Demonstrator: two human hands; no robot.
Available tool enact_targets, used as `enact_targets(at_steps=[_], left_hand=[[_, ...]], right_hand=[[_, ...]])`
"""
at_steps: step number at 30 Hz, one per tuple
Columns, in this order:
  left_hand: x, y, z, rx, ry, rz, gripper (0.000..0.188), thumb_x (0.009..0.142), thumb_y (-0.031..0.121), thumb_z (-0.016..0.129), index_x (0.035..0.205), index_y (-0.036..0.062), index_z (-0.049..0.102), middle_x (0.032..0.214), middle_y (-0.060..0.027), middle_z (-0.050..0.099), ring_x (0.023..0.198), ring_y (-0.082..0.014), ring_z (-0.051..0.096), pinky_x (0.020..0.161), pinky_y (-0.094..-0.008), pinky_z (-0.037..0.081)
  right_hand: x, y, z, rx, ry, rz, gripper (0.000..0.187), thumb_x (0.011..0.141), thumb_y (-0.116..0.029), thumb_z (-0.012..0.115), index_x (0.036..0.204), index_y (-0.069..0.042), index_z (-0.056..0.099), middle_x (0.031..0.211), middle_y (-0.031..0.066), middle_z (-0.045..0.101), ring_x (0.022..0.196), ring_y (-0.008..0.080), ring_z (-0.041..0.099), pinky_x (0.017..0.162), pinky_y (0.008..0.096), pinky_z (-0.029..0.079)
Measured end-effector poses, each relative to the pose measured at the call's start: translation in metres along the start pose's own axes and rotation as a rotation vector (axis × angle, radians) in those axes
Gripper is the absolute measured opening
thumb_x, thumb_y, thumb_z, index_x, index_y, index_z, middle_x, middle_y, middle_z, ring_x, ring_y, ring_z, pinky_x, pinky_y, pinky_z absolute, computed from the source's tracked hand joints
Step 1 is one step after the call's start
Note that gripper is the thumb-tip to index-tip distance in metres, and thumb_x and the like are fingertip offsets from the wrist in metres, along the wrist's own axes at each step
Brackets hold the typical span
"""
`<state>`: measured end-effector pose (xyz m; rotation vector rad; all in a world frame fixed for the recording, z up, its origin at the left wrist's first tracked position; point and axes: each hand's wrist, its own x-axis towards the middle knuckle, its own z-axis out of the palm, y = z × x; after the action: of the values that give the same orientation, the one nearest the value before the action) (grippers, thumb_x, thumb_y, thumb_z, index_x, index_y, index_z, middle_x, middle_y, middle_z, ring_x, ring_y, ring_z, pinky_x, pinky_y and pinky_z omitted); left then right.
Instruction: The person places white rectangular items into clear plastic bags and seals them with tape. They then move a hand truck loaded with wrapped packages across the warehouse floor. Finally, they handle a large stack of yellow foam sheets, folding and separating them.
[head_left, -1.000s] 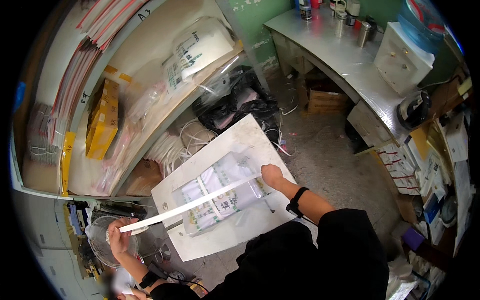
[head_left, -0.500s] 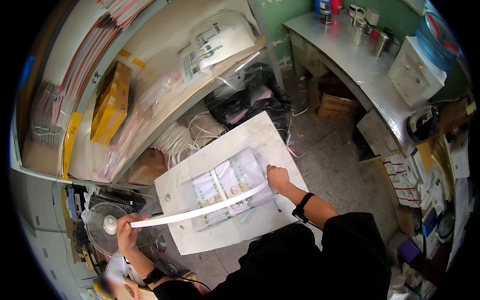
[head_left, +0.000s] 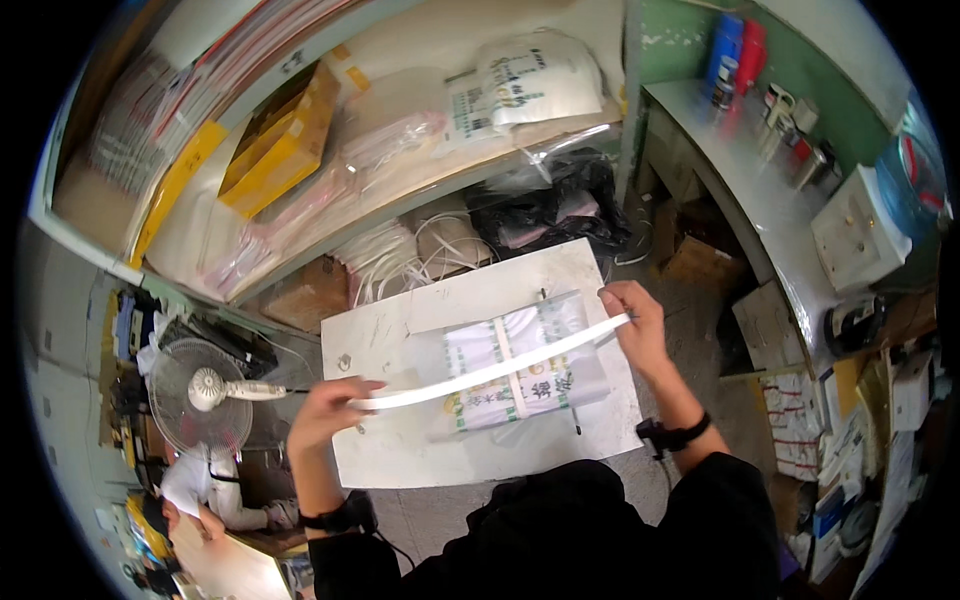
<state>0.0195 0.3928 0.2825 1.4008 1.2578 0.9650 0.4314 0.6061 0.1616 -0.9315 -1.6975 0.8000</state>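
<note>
My left hand [head_left: 325,412] and my right hand [head_left: 635,325] each grip one end of a long white strap [head_left: 490,370], stretched level above a white board [head_left: 400,330]. Under the strap lies a clear-wrapped bundle of white printed bags [head_left: 520,385], with another white band around its middle. The left hand is over the board's left edge. The right hand is over its right edge, above the bundle's far corner.
A shelf behind the board holds a yellow box [head_left: 280,150], clear bags and a white printed sack [head_left: 520,80]. A black plastic bag [head_left: 560,205] and white cord coils [head_left: 400,255] lie below it. A fan [head_left: 200,390] stands at the left, and a grey counter [head_left: 760,190] with cans runs along the right.
My left hand has come in from the far lower left to the board's edge, so the strap span is shorter. The right hand has shifted to the bundle's right side.
</note>
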Motion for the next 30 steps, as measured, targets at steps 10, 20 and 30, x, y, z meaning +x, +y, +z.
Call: enact_targets(at_steps=[10, 20, 30], left_hand=[[0.043, -0.075, 0.113, 0.517, 0.504, 0.283, 0.087, 0.081, 0.022, 0.078, 0.149, -0.0021, 0.03, 0.154, -0.0242, 0.03, 0.143, -0.0377, 0.03, 0.117, -0.0427, 0.025], [0.045, -0.153, 0.156, -0.104, 0.288, 0.146, 0.093, 0.096, 0.031, 0.059, 0.152, -0.01, -0.002, 0.16, -0.0309, 0.003, 0.151, -0.0384, 0.002, 0.122, -0.0402, 0.006], [0.045, -0.152, 0.16, -0.174, 0.288, 0.145, 0.097, 0.095, 0.04, 0.059, 0.152, -0.0101, -0.001, 0.16, -0.0305, 0.011, 0.15, -0.0356, 0.013, 0.121, -0.0364, 0.013]], right_hand=[[0.073, -0.166, 0.047, 0.1, -1.209, 0.378, 0.021, 0.096, -0.02, 0.065, 0.1, 0.001, 0.066, 0.071, -0.0004, 0.061, 0.065, 0.0057, 0.056, 0.061, 0.0228, 0.047], [0.05, -0.108, 0.11, -0.08, -1.434, 0.574, 0.023, 0.098, -0.021, 0.06, 0.101, -0.001, 0.068, 0.084, 0.0035, 0.07, 0.073, 0.0107, 0.066, 0.064, 0.0238, 0.052], [0.048, -0.11, 0.119, -0.186, -1.393, 0.572, 0.022, 0.099, -0.022, 0.061, 0.094, -0.002, 0.069, 0.078, 0.0025, 0.07, 0.067, 0.0106, 0.066, 0.059, 0.0241, 0.052]])
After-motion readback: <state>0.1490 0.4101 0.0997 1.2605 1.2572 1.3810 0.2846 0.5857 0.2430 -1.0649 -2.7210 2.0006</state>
